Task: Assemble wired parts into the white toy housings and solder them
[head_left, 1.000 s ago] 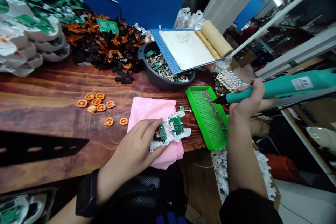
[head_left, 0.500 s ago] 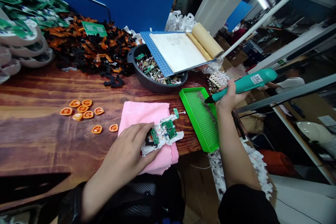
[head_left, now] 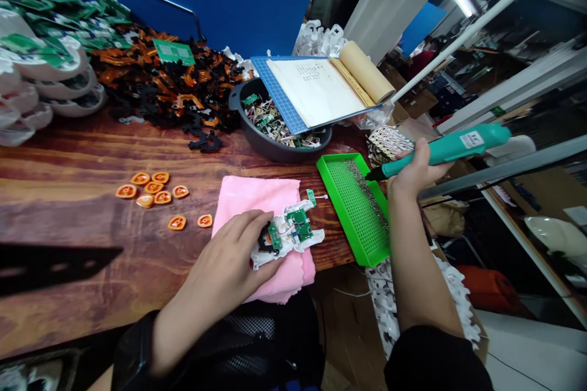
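Observation:
My left hand (head_left: 236, 250) grips a white plastic controller shell (head_left: 284, 244) lying on a folded pink cloth (head_left: 250, 192). Inside the shell sit green circuit boards (head_left: 299, 224), a black part and thin wires. A small loose board (head_left: 311, 197) with a white lead rests just beyond the shell. In my right hand (head_left: 415, 168) is a teal electric screwdriver (head_left: 463, 142), held sideways. Its black tip (head_left: 375, 175) is over the edge of a green perforated tray (head_left: 330, 195), beside a line of small screws (head_left: 367, 195).
Several orange parts (head_left: 153, 187) lie left of the cloth. Behind are piles of black and orange pieces (head_left: 151, 85), green boards (head_left: 64, 12) and white shells (head_left: 59, 85). A dark basin (head_left: 261, 146) of small boards carries a clipboard (head_left: 316, 88). White parts (head_left: 383, 299) fill a box below right.
The view has shifted slightly, moving the table things a little to the right. The screwdriver stays near the screws, its tip slightly changed in place. My left hand keeps hold of the shell.

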`<action>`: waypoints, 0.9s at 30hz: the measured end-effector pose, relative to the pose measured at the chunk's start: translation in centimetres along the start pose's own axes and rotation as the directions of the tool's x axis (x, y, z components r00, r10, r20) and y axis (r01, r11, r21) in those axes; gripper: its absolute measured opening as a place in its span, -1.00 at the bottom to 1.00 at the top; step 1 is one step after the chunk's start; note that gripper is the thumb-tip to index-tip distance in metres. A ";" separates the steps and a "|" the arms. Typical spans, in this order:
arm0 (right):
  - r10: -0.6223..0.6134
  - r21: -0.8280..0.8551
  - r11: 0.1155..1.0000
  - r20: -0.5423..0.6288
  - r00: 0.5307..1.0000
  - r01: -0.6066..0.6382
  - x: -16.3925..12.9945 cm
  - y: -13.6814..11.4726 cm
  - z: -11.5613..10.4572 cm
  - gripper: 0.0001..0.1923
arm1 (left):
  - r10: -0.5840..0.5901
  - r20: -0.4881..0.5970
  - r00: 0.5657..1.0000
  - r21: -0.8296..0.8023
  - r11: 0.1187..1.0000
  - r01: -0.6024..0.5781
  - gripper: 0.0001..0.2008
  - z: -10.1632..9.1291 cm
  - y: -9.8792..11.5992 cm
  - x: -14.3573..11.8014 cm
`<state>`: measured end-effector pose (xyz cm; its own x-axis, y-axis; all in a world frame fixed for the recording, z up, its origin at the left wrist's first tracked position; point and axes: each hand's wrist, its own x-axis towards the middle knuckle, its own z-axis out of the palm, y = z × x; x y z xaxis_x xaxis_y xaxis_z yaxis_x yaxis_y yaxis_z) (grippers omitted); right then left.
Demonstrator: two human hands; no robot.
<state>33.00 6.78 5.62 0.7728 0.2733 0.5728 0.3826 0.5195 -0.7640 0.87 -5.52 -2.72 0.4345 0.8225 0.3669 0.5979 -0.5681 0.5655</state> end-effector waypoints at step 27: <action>0.256 0.086 0.925 0.578 0.775 -0.370 -15.8 -12.8 3.2 -0.69 | -0.076 0.055 0.996 -0.188 0.979 0.085 -0.45 -0.6 0.7 -0.1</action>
<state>14.26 -1.65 7.31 0.4041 0.8128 0.4197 0.0245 0.4490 -0.8932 0.89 -5.99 -1.89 0.4243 0.8607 0.2813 0.4958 -0.4808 0.7232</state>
